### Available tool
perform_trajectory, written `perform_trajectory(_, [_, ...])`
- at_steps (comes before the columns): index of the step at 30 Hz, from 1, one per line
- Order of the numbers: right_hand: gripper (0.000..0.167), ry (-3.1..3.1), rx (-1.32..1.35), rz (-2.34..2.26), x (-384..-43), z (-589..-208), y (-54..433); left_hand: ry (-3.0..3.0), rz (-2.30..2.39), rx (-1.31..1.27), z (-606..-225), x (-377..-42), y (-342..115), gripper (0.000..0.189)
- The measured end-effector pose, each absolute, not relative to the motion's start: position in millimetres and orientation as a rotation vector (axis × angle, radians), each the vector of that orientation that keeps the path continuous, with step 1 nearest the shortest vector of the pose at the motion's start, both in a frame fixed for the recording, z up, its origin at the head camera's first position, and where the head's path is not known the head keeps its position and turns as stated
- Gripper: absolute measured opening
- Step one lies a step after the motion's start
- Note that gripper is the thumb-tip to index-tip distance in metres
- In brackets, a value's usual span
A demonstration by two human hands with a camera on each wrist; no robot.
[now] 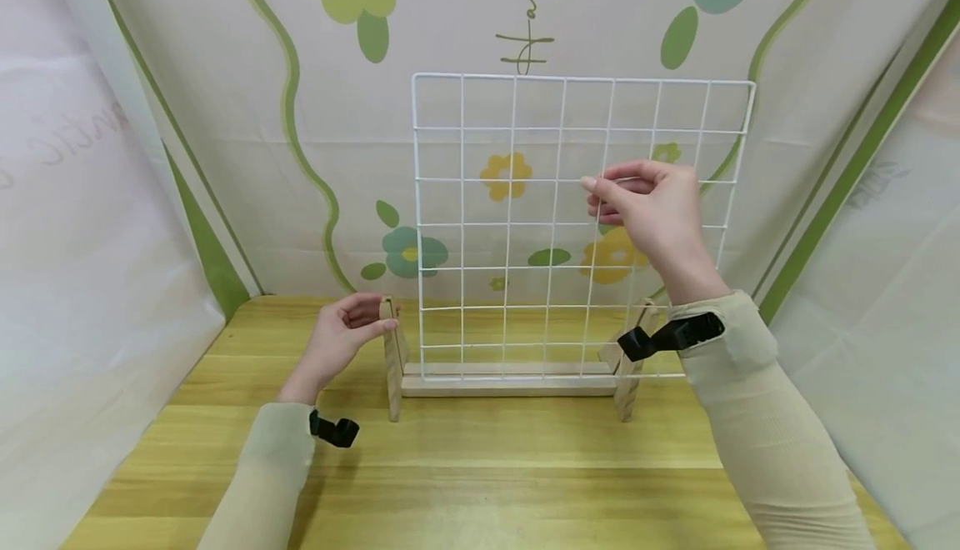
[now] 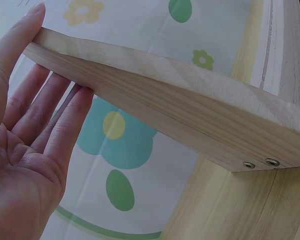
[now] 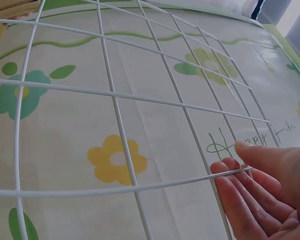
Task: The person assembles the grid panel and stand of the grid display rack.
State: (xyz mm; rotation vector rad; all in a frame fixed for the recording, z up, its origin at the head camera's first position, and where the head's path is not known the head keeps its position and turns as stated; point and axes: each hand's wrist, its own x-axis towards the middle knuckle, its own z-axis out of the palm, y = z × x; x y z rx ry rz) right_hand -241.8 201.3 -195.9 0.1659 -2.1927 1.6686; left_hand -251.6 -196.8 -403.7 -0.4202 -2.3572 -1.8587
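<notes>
My left hand pinches the top of the left upright of a light wooden stand, thumb on one side and fingers on the other. In the left wrist view, fingertips touch the curved wooden board, which has two metal screws near its lower end. My right hand grips a white wire grid by its wires, right of the middle. The grid stands upright, its lower edge at the stand's base bar and its right side reaching past the right upright. Whether it touches the base I cannot tell.
The stand rests on a wood-grain table. Behind it hangs a pale cloth with printed flowers, and more cloth panels rise at both sides. Black straps sit on both wrists.
</notes>
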Motion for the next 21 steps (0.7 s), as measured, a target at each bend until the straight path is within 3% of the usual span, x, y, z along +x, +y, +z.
perform_trajectory(21, [0.040,-2.183,0.112,1.735,-265,-164,191,-2.373,-1.836,-0.425,-402,-250,-196,0.052])
